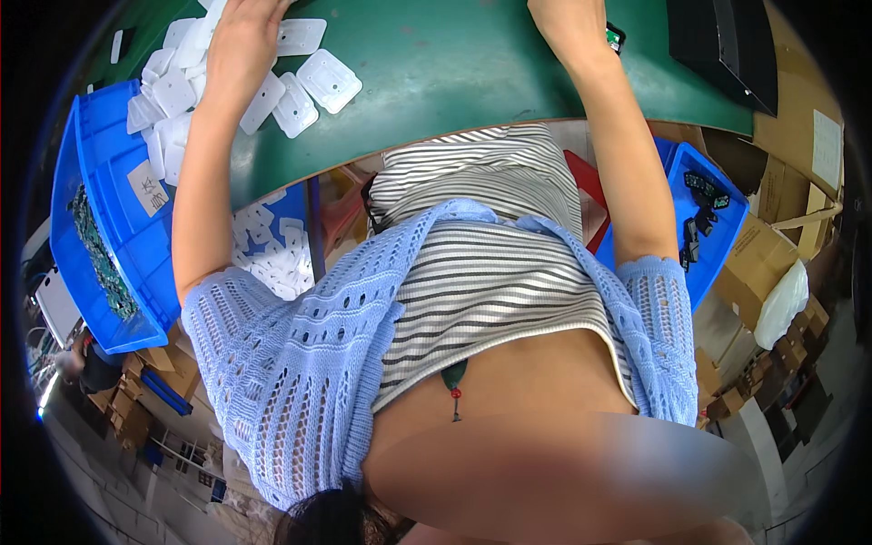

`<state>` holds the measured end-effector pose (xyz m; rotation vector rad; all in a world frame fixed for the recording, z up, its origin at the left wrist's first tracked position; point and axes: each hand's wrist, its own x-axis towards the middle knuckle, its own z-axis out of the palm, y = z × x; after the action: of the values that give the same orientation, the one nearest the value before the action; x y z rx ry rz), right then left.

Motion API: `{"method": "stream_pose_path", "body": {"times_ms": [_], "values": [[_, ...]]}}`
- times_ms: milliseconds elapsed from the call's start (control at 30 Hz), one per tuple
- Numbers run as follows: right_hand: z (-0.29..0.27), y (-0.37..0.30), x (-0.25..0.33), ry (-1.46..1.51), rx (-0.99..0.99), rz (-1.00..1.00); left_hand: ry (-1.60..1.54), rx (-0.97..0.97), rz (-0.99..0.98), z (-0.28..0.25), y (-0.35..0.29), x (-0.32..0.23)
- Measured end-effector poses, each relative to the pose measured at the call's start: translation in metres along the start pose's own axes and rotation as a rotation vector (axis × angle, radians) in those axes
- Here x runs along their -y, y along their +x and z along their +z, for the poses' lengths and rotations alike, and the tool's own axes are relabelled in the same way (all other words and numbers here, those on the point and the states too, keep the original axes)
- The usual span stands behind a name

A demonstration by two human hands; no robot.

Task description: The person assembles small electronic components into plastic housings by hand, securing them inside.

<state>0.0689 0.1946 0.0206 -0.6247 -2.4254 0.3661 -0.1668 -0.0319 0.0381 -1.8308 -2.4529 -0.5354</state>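
Lowest in the frame are a blue knit cardigan and a striped top. Blue bins stand beyond at left and right. On the green tabletop, upper left, the left hand is over white plastic covers; upper right, the right hand is beside a black-edged circuit board. Fingertips are cut off; I cannot tell either grip's state.

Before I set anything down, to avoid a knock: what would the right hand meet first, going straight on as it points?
Over the green table, the right hand points out past the picture's top edge, which cuts it off; no obstacle shows, but what lies beyond can't be seen.
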Motion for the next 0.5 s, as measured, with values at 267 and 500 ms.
{"method": "stream_pose_path", "body": {"times_ms": [267,500], "values": [[-0.024,-0.019,0.02,0.739,-0.016,0.403,-1.043,-0.064,-0.473,-0.005,0.0,-0.121],[-0.059,-0.059,0.052,1.228,0.125,0.685,-1.011,-0.168,-0.201,0.024,-0.006,-0.167]]}}
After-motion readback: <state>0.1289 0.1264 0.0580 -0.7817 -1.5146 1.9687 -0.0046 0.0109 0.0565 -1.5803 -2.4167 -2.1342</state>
